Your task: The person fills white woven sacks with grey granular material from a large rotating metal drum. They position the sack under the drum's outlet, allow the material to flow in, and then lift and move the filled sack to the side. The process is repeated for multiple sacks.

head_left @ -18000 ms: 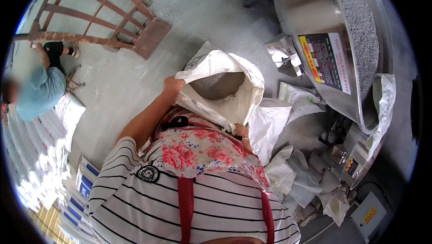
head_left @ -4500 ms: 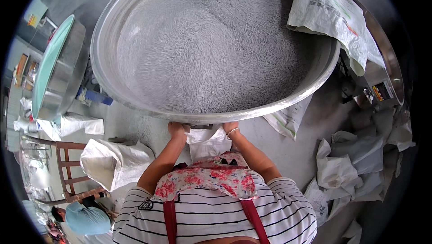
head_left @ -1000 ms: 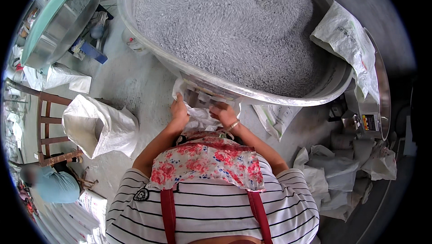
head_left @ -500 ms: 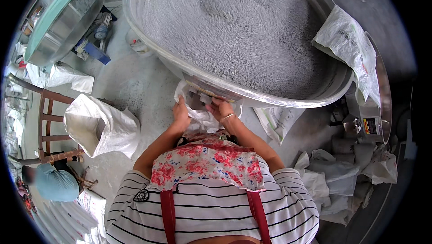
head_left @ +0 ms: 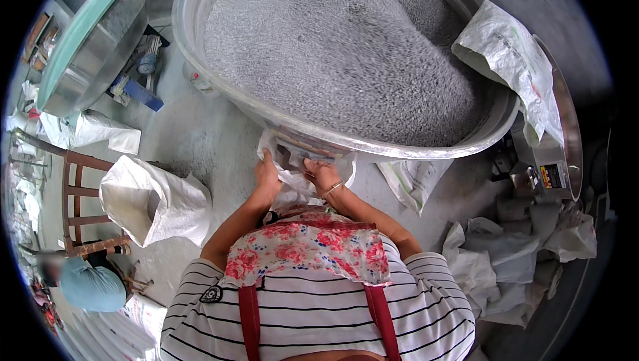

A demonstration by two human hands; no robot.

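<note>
A white woven sack [head_left: 293,178] hangs mouth-up below the near rim of a wide metal bowl [head_left: 373,145]. My left hand [head_left: 267,175] is closed on the left edge of the sack's mouth, thumb up. My right hand [head_left: 321,173] reaches in over the right side of the mouth with its fingers curled; what they hold is hidden. Small grey blocky shapes show inside the opening beside the right fingers. Grey granules [head_left: 319,61] fill the bowl, some blurred by motion.
Another white sack [head_left: 156,201] stands gaping at the left by a brown wooden chair [head_left: 83,191]. A sack [head_left: 512,61] drapes over the bowl's right rim. Crumpled bags [head_left: 499,261] lie at the lower right. A seated person [head_left: 93,284] is at the far left.
My right hand has shifted slightly left and down, deeper into the sack's mouth. My left hand keeps its hold. The granules in the bowl have changed shape, and the whole view has moved slightly.
</note>
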